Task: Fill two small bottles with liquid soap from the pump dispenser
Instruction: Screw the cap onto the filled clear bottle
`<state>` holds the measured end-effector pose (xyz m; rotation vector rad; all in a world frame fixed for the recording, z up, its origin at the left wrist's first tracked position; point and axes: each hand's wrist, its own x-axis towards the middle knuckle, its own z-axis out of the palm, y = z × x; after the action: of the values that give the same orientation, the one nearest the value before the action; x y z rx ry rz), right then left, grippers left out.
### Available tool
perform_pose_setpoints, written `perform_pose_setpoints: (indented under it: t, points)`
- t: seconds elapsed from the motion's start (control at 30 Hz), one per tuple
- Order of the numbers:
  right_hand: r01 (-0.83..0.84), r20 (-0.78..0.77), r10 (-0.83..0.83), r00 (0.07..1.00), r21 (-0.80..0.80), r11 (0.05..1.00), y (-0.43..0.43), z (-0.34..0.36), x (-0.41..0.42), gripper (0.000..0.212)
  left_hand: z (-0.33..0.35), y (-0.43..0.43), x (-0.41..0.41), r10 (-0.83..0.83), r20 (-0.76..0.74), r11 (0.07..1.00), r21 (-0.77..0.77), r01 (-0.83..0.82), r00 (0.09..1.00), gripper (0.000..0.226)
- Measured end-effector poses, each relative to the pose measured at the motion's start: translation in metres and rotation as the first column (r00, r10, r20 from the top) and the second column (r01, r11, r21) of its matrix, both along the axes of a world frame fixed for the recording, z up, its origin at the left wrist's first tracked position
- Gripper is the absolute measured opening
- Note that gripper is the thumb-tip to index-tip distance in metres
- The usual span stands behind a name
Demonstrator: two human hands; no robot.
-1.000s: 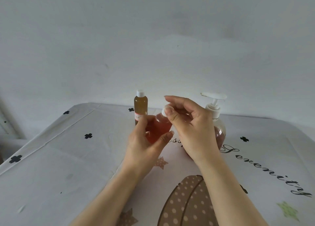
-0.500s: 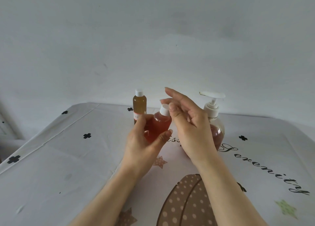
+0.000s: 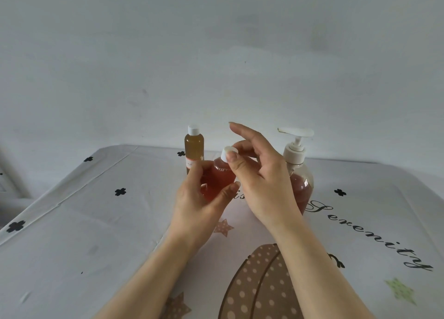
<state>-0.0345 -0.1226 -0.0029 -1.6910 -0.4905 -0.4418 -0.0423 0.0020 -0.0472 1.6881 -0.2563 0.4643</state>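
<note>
My left hand (image 3: 195, 203) grips a small bottle of reddish-pink liquid (image 3: 217, 179), tilted a little to the right above the table. Its white cap (image 3: 227, 153) is pinched between the thumb and a finger of my right hand (image 3: 259, 181); the other fingers of that hand are spread. Behind the left hand stands a second small bottle (image 3: 194, 148) with amber liquid and a white cap, upright. The pump dispenser (image 3: 298, 169), clear with pink soap low in it and a white pump head, stands behind my right hand, partly hidden by it.
The table carries a white cloth (image 3: 84, 222) with black flower marks, script lettering at the right and a brown dotted shape near me. A plain grey wall (image 3: 216, 54) rises right behind the table's far edge.
My right fingers have turned on the cap, and more of the white cap now shows. The bottle in my left hand has tilted slightly. The other bottle and the dispenser have not moved.
</note>
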Motion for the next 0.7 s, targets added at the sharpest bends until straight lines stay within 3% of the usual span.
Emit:
perform_pose_setpoints:
  t: [0.2,0.33,0.53,0.7]
  points:
    - [-0.038,-0.019,0.038,0.999,-0.01,0.999,-0.002,0.0009,0.001,0.04,-0.0003,0.0005,0.001,0.005,-0.008,1.0,-0.006,-0.005,1.0,0.034]
    - [0.028,0.016,-0.028,0.999,-0.009,1.0,-0.0008,-0.0012,0.0022,0.039,0.0016,-0.0005,-0.0015,-0.019,0.002,1.0,-0.002,0.019,1.0,0.031]
    - [-0.048,-0.032,0.048,0.998,-0.012,0.999,-0.0025,0.001,0.0011,0.041,0.0,0.0008,0.0,-0.027,-0.003,1.0,-0.016,0.027,1.0,0.032]
    - [0.007,-0.017,-0.007,1.0,-0.007,1.0,-0.0024,-0.0006,0.003,0.039,0.0003,-0.0007,-0.0011,-0.042,0.017,0.999,0.016,0.042,0.999,0.028]
